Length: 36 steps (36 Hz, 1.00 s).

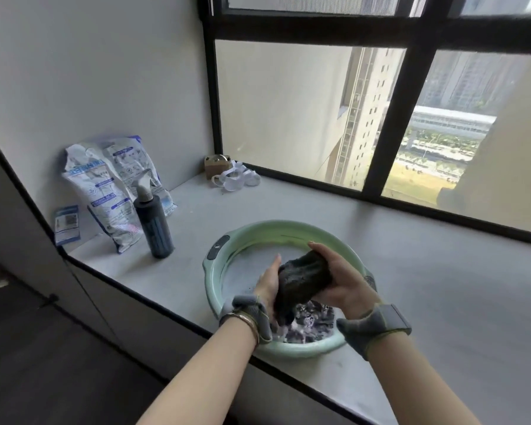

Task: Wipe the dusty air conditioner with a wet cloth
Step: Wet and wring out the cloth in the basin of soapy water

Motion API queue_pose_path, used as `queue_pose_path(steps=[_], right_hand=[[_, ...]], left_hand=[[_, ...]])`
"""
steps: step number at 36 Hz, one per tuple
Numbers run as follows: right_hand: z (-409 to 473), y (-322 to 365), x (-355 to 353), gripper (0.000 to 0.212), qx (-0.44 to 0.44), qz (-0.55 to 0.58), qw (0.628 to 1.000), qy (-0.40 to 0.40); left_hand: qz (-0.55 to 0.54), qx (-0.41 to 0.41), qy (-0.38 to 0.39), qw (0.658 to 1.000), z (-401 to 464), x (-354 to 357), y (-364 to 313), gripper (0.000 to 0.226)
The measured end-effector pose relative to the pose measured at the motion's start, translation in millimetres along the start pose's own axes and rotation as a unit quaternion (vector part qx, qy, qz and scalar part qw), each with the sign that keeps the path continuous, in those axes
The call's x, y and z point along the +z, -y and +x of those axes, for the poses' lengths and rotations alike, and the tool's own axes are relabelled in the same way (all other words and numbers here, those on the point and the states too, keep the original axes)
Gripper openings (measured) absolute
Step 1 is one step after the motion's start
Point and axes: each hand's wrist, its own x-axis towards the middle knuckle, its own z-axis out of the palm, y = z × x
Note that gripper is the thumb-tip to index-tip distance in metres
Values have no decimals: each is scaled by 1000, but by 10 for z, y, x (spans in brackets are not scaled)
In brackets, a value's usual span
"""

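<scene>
Dark soaked cloth [302,282], bunched into a roll, is gripped by both left hand [269,285] and right hand [339,279] above the pale green plastic basin [227,273].

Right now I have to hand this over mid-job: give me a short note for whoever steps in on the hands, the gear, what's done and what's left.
Left hand: grips the lower end of the dark cloth.
Right hand: grips its upper end; both hold the bunched cloth over the green basin.
The basin sits on the window ledge, with sudsy water splashing under the cloth.
A dark spray bottle stands left of the basin, apart from it.
Done: cloth wetted.
Left: finish wringing, then wipe the air conditioner, which is not in view.
</scene>
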Motion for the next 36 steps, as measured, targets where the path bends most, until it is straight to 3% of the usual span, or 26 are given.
queue_pose_path(steps=[3, 5, 9, 13, 16, 18, 20, 23, 28, 31, 34, 36], right_hand=[[178, -113, 34, 12, -97, 31, 992, -67], [270, -227, 71, 7, -165, 17, 977, -137], [306, -448, 136, 22, -282, -113, 937, -174], [428, -608, 104, 25, -327, -330, 863, -197], [512, -634, 88, 37, -348, -427, 798, -242], [535, -640, 84, 41, -355, -459, 773, -255], [539, -632, 86, 43, -347, -468, 774, -250], [558, -607, 87, 46, -321, -465, 792, -230], [621, -580, 44, 49, -289, -475, 799, -230], [643, -556, 16, 46, -226, -446, 838, -218], [554, -436, -41, 39, -174, -368, 897, -175], [514, -317, -159, 42, -147, -359, 909, -155]], left_hand=[[-21, -3, 54, 998, -103, 61, 6, 72], [-51, 9, 64, 997, -36, 63, 43, 65], [-158, 67, 18, 985, 28, 94, 47, 49], [-89, 172, -56, 980, 16, 180, 136, 39], [-142, 146, -24, 979, 61, 174, 135, 39], [-128, 132, -41, 982, 36, 141, 110, 39], [-125, 119, -46, 984, 104, 83, 111, 38], [-42, 135, -126, 982, 139, 27, 148, 30], [42, 101, -195, 975, 92, -6, 91, 41], [103, 93, -219, 966, 14, -28, 79, 42], [136, 88, -189, 969, -3, -108, 23, 35], [138, 84, -169, 972, -32, -167, -45, 33]])
